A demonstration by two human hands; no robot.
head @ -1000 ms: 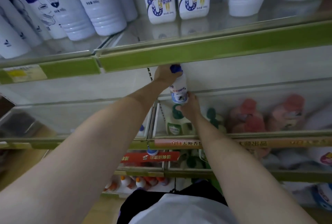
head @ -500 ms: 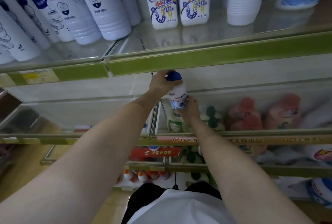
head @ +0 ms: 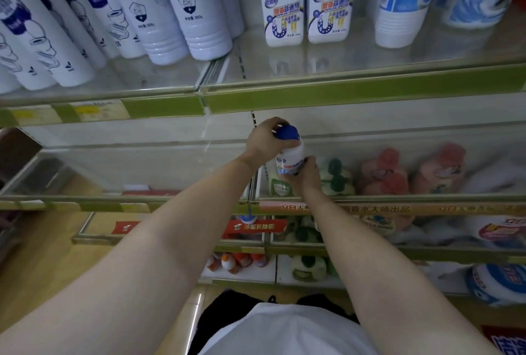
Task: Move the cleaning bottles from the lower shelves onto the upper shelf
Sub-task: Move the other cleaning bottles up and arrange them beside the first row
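Store shelving unit with green price rails, seen from above and in front. The upper shelf [head: 355, 70] carries tall white toilet-cleaner bottles [head: 159, 13] at the left, two square white drain-cleaner bottles with blue caps [head: 307, 10] standing side by side at centre, and blue-and-white bottles [head: 398, 2] at the right. The front strip of this shelf, between the drain-cleaner pair and the green rail [head: 355, 97], is bare. Below, a lower shelf [head: 398, 198] holds pink pouches [head: 381, 172] and green-capped packs [head: 336, 175], blurred behind a clear guard; their labels probably cannot be read. Both forearms reach forward from the bottom of the frame. A small white bottle with a blue cap [head: 290, 155] is held upright in the air below the green rail and above the lower shelf, resting on neither. The left hand [head: 264, 141] grasps it at the shoulder, fingers curled beside the cap. The right hand [head: 306, 177] grips its base from beneath.
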